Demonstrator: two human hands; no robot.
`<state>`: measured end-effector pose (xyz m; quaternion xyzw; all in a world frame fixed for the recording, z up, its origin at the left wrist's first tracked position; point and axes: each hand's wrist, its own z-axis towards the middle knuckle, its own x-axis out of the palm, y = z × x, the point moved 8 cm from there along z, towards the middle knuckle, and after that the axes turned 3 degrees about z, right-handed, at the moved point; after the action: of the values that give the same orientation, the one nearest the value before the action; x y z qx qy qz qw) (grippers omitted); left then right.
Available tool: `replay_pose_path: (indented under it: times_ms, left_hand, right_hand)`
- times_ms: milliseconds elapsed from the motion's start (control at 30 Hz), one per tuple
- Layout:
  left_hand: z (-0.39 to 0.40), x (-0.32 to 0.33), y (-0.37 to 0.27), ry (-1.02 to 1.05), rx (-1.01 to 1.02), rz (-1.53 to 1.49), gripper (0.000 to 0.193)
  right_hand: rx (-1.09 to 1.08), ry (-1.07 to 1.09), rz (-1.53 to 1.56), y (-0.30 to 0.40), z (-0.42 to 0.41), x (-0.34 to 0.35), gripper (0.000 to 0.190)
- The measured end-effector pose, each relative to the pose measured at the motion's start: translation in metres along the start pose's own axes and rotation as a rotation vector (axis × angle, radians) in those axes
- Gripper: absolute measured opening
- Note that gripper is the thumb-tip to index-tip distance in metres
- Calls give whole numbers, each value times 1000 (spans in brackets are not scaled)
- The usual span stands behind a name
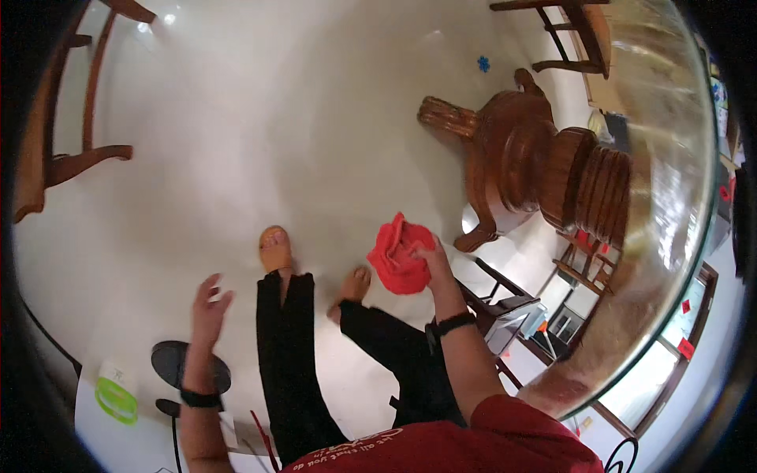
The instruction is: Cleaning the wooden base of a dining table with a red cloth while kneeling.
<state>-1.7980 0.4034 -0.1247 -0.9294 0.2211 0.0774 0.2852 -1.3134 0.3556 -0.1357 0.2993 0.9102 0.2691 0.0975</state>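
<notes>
A crumpled red cloth (399, 260) is gripped in my right hand (434, 260), held in the air beyond my feet. The thumb presses into its folds. My left hand (208, 307) hangs over the floor at the left with its fingers apart, holding nothing. Just below that hand, partly hidden by the forearm, is a round black disc-shaped base (171, 362). Right of the cloth stands the carved wooden pedestal (520, 154) of a glass-topped table.
The round glass tabletop (668, 195) curves along my right side. Wooden chairs stand at the upper left (89, 159) and upper right (582, 35). A small blue object (484, 64) lies on the pale floor (355, 118). A green-rimmed item (115, 401) is at lower left.
</notes>
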Motion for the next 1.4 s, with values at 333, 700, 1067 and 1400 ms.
replay_pose_path:
  times_ms: [333,700,1067,1400]
  left_hand:
    - [104,-75,91,-95,-85,521,42]
    - [272,116,-96,7,547,791,51]
    - [356,271,-253,-363,997,755,66]
    - [383,335,-295,-536,627,1123,76]
  right_hand:
    - [-349,-247,-409,163,99,-59,73]
    - [-751,-666,-1478,301,150,-184,72]
    - [-514,-702,-1007,207,223,-181,93]
    - [-763,-806,-1132,207,230,-150,89]
